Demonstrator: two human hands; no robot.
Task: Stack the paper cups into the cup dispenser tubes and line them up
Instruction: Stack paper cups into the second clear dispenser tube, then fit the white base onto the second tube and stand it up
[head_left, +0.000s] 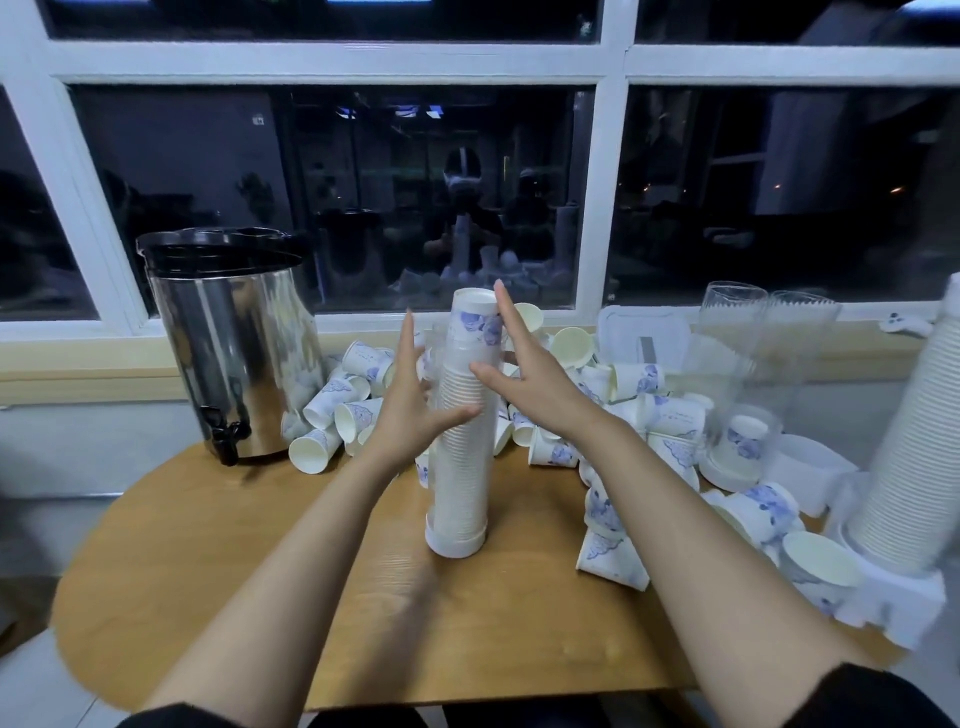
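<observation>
A tall stack of white paper cups (462, 467) stands upright in a clear dispenser tube on a white base, in the middle of the wooden table (208, 561). The top cup shows a blue print. My left hand (410, 400) is at the stack's left side with fingers spread and straight, the thumb touching the tube. My right hand (524, 374) is at its right side near the top, fingers straight, thumb against the stack. Loose printed cups (343, 400) lie in a heap behind it.
A steel drinks urn (239, 343) with a black tap stands at the back left. To the right are empty clear tubes (737, 364), a filled tube (909, 457) on a white base, and more loose cups (613, 545). A window runs behind the table.
</observation>
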